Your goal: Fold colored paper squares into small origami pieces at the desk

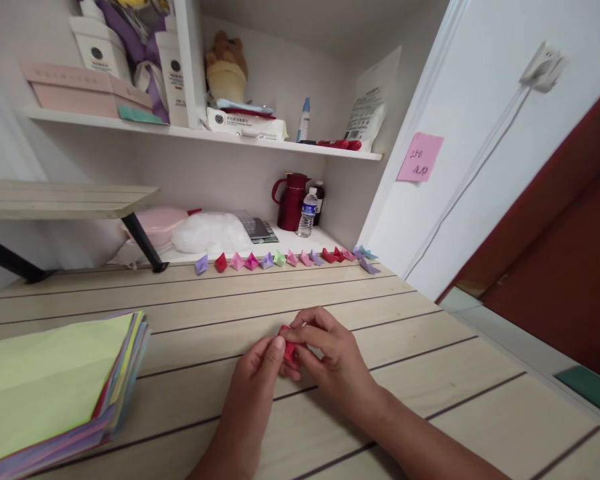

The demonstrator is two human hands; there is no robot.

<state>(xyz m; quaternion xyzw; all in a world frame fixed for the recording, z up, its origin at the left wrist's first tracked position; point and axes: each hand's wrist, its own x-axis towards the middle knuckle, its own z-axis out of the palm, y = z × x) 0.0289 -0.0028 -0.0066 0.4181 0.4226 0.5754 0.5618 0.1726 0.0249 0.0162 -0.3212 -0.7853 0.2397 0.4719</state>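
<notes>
A small red folded paper piece (289,349) is pinched between both hands above the middle of the wooden table (195,373). My left hand (260,373) grips it from the left, thumb on top. From the right, my right hand (327,350) holds it between thumb and fingers, which hide much of its shape. Along the table's far edge runs a row of small folded paper boats, among them a red boat (221,263), a green boat (279,259) and a purple boat (201,265). To the left lies a stack of coloured paper sheets (65,373), pale yellow on top.
A small raised wooden stand (60,200) with black legs occupies the back left. Behind the row, a dark red jug (293,203) and a water bottle (307,213) stand in the shelf bay. A pink note (420,157) sticks to the right wall.
</notes>
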